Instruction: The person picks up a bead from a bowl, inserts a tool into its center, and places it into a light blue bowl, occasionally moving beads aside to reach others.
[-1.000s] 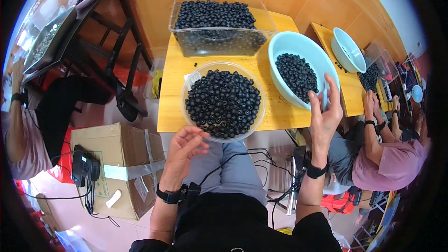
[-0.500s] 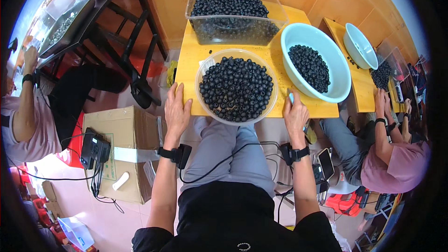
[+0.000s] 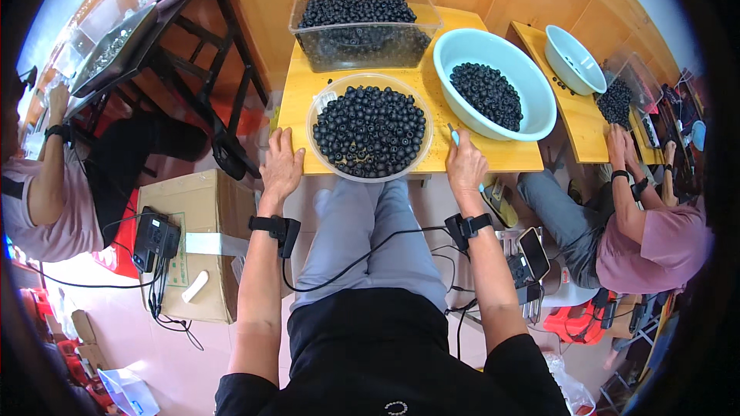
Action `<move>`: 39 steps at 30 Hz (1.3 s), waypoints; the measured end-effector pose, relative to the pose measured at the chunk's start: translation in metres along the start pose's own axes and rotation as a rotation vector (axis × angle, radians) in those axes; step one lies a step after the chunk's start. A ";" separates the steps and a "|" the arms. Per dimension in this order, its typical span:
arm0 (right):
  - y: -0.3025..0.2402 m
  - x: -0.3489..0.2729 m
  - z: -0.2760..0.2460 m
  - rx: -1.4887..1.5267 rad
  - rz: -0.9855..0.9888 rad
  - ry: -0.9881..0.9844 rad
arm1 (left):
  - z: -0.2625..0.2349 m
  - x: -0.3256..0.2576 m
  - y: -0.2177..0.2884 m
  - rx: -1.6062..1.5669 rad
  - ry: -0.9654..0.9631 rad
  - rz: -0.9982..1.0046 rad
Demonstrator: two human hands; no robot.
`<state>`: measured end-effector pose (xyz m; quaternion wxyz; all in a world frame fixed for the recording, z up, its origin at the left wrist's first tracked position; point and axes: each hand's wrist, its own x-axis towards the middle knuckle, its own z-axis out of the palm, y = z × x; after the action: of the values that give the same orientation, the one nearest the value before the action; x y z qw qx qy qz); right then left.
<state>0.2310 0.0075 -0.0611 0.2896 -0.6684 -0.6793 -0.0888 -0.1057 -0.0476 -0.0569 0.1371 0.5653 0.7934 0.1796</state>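
My left hand (image 3: 282, 168) rests at the front left edge of the yellow table (image 3: 301, 112), its fingers stretched out and holding nothing. My right hand (image 3: 466, 166) is at the front edge, closed around a slim light-blue tool (image 3: 455, 137) whose tip pokes out above the fingers; its exact kind is unclear. Between my hands stands a round clear tub (image 3: 314, 146) of black beads (image 3: 370, 127), nearest to the left hand. Beyond the right hand is a large light-blue basin (image 3: 532, 108), partly filled with similar black beads (image 3: 487, 96).
A clear rectangular bin (image 3: 362, 50) of black beads stands at the back. To the right, a co-worker (image 3: 655, 250) sits at another table with a small blue basin (image 3: 574, 65). Another person (image 3: 58, 208) sits at left, near a cardboard box (image 3: 212, 223).
The whole view has shifted, so the table and tubs sit further left and higher. More of the light-blue tool shows above my right hand. My left hand stays at the table edge.
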 end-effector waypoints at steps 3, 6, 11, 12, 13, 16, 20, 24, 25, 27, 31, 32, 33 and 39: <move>0.000 -0.001 0.000 0.013 0.004 0.026 | 0.000 0.001 0.002 0.001 -0.034 -0.028; 0.000 0.000 0.000 0.022 -0.007 0.035 | 0.001 0.004 -0.001 -0.010 -0.010 -0.003; -0.001 -0.001 0.003 -0.030 0.005 0.000 | 0.003 0.005 -0.004 -0.017 0.001 0.001; -0.002 0.000 0.003 -0.036 0.006 -0.005 | 0.004 0.007 -0.005 -0.022 0.003 0.006; -0.002 -0.001 0.005 -0.037 -0.001 0.001 | 0.006 0.008 -0.007 -0.028 0.010 0.006; -0.003 -0.001 0.005 -0.027 -0.009 0.016 | 0.009 0.011 -0.009 -0.038 0.000 0.017; -0.004 -0.001 0.002 -0.087 0.015 -0.026 | 0.010 0.011 -0.010 -0.084 -0.018 0.058; -0.001 0.002 -0.002 -0.130 0.037 -0.075 | 0.011 0.010 -0.005 -0.112 -0.008 0.047; -0.001 0.003 -0.003 -0.115 0.034 -0.069 | 0.012 0.012 -0.004 -0.077 -0.013 0.037; -0.002 0.001 0.001 -0.108 0.026 -0.054 | 0.012 0.014 -0.006 -0.030 -0.020 0.029; 0.001 0.001 0.006 -0.110 0.028 -0.053 | 0.012 0.012 -0.007 -0.062 -0.009 0.024; 0.002 0.001 0.007 -0.113 0.034 -0.055 | 0.012 0.012 -0.006 -0.060 -0.014 0.028; 0.001 0.001 0.007 -0.117 0.039 -0.064 | 0.012 0.011 -0.008 -0.067 -0.002 0.035; -0.003 0.002 0.004 -0.122 0.017 -0.084 | 0.013 0.009 -0.015 -0.086 0.051 0.092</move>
<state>0.2270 0.0113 -0.0625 0.2201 -0.6936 -0.6787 -0.0996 -0.1160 -0.0415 -0.0753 0.1325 0.5900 0.7612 0.2343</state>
